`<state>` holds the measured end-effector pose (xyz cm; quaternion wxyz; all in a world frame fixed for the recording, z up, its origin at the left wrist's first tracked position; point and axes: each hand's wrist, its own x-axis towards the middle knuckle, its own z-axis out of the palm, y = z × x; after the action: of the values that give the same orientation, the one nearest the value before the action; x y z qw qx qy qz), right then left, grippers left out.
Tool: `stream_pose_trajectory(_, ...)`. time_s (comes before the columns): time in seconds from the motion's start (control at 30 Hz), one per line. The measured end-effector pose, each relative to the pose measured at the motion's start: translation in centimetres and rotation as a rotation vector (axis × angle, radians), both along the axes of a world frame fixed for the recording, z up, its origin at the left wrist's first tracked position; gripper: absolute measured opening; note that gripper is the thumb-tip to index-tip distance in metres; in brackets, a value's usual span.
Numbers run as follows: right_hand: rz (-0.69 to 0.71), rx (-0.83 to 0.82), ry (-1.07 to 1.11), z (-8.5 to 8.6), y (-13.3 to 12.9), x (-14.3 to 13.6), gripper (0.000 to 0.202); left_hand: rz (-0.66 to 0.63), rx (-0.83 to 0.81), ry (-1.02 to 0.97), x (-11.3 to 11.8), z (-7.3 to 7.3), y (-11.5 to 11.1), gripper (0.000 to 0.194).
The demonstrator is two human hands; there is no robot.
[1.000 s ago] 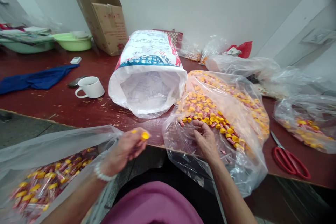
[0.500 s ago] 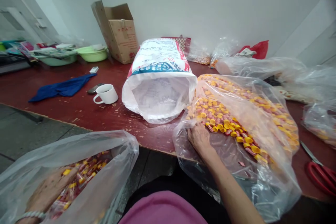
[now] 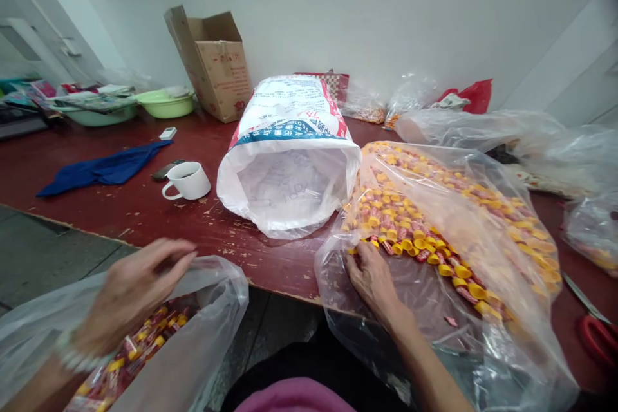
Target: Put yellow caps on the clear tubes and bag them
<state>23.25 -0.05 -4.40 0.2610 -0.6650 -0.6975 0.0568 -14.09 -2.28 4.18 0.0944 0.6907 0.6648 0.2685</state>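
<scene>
**Left hand (image 3: 138, 283) up from the left bag (image 3: 212, 309), right hand (image 3: 373, 280) staying at the pile**

Half a second ago my left hand was inside the left bag; now it is above the opening, its fingers half spread, and I see nothing in them. For gathering well, I think my right fingers should stay low and take loose yellow-topped pieces (image 3: 420, 246) from the near edge, gently, without dragging the thin plastic. The pieces lie inside the clear bag (image 3: 521, 367) on the table (image 3: 290, 270), the closest ones at my right fingertips, the others beyond and to the right. These fingers are bent; whether they grip a piece, I cannot tell.
</scene>
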Motion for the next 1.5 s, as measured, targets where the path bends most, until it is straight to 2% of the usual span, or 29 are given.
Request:
stream_pose_trajectory(0.03,0.013,0.014,0.081,0.0,-0.4,0.0,0.020,-0.132,0.103,0.133,1.9,0.5,2.5,0.026)
stream_pose_trajectory(0.1,0.025,0.017,0.278,-0.1,-1.3,0.2,0.021,-0.336,0.214,0.325,5.5,0.5,8.5,0.039)
stream_pose_trajectory(0.13,0.019,-0.001,0.372,-0.1,-1.8,0.3,0.023,-0.426,0.188,0.412,7.0,0.0,11.6,0.048)
stream_pose_trajectory(0.2,-0.022,-0.062,0.509,-0.1,-3.1,0.7,0.026,-0.514,0.074,0.548,9.6,-1.3,17.3,0.065)
stream_pose_trajectory(0.27,-0.076,-0.120,0.624,-0.2,-4.6,1.3,0.031,-0.594,-0.078,0.628,11.5,-2.6,21.7,0.079)
stream_pose_trajectory(0.3,-0.104,-0.144,0.684,-0.4,-5.4,1.8,0.034,-0.628,-0.144,0.641,12.2,-3.2,23.4,0.082)
stream_pose_trajectory(0.37,-0.153,-0.177,0.813,-0.9,-6.8,2.6,0.038,-0.683,-0.223,0.632,13.0,-4.2,25.8,0.076)
stream_pose_trajectory(0.47,-0.210,-0.199,0.974,-1.6,-8.1,3.3,0.040,-0.708,-0.223,0.603,13.4,-5.4,27.6,0.059)
stream_pose_trajectory(0.57,-0.230,-0.207,1.056,-2.0,-8.2,3.1,0.040,-0.695,-0.176,0.599,13.3,-6.1,28.0,0.055)
stream_pose_trajectory(0.67,-0.204,-0.231,1.106,-1.9,-7.8,2.3,0.040,-0.677,-0.123,0.606,13.6,-6.3,27.4,0.052)
stream_pose_trajectory(0.9,-0.160,-0.220,1.157,-1.7,-7.7,1.1,0.038,-0.683,0.033,0.664,14.5,-5.6,24.5,0.032)
stream_pose_trajectory(1.07,-0.124,-0.218,1.174,-1.0,-8.0,0.3,0.039,-0.657,0.082,0.703,14.9,-5.5,22.4,0.021)
stream_pose_trajectory(1.23,-0.086,-0.218,1.165,-0.2,-8.2,-0.6,0.038,-0.645,0.101,0.658,15.8,-5.6,21.3,0.015)
stream_pose_trajectory(1.4,-0.086,-0.197,1.201,0.5,-8.5,-0.5,0.038,-0.605,0.094,0.519,16.0,-4.4,19.6,0.014)
stream_pose_trajectory(1.5,-0.119,-0.117,1.231,1.9,-8.1,-0.3,0.038,-0.604,0.088,0.409,15.5,-2.9,16.1,0.022)
